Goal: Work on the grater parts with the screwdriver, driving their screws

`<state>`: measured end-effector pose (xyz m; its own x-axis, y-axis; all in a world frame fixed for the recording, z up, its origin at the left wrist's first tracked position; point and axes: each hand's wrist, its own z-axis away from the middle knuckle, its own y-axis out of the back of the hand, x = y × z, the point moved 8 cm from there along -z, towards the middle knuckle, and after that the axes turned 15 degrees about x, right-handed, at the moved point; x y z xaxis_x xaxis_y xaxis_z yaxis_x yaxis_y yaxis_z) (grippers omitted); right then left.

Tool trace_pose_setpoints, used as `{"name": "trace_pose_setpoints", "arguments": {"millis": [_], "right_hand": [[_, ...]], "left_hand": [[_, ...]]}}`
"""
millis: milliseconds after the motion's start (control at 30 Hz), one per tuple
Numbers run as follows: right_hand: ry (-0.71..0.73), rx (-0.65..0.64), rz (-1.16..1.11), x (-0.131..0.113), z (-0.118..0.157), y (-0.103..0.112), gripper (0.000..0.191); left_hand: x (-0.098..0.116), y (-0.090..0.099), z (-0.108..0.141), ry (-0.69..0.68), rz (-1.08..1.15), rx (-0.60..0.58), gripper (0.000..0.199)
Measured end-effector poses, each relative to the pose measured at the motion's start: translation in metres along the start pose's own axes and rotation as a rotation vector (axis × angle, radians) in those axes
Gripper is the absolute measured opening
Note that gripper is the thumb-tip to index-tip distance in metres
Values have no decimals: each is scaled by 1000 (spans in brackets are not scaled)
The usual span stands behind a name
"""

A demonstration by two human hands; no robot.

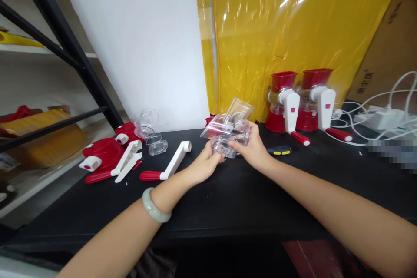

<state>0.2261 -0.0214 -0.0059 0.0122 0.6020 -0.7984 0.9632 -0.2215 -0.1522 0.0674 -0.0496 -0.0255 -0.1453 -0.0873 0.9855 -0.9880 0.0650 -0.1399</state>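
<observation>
Above the black table, both my hands grip a clear plastic grater housing, with a slanted chute on top (240,109). My left hand (206,163) is closed on its lower left edge, fingers pinched at the base. My right hand (256,147) wraps its right side, thumb across the front. Red plastic shows partly hidden behind the housing. Just right of my right hand lies a screwdriver (280,150) with a dark and yellow handle. Left of my left hand rests a white crank handle (176,159) with a red grip.
Two assembled red-and-white rotary graters (282,108) stand at the back right, near white cables and a power strip (379,117). At left lie red bases (106,154), another crank (127,160) and clear round parts (158,145). A black-framed shelf (81,67) borders the left side.
</observation>
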Motion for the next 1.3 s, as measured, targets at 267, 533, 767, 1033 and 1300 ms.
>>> {"name": "trace_pose_setpoints", "arguments": {"millis": [267,533,767,1033,1300], "right_hand": [[-60,-60,-81,1,6,-11,85],[-127,3,-173,-3,11,-13,84],[-241,65,-175,5,4,-7,85],[-336,176,-218,8,-3,4,82],[-493,200,-365,9,-1,4,57]], "left_hand": [[4,0,4,112,71,28,41],[9,-4,5,71,72,-21,46],[1,0,-1,145,59,25,43],[7,19,-16,74,36,95,48],[10,16,-14,132,117,35,46]]}}
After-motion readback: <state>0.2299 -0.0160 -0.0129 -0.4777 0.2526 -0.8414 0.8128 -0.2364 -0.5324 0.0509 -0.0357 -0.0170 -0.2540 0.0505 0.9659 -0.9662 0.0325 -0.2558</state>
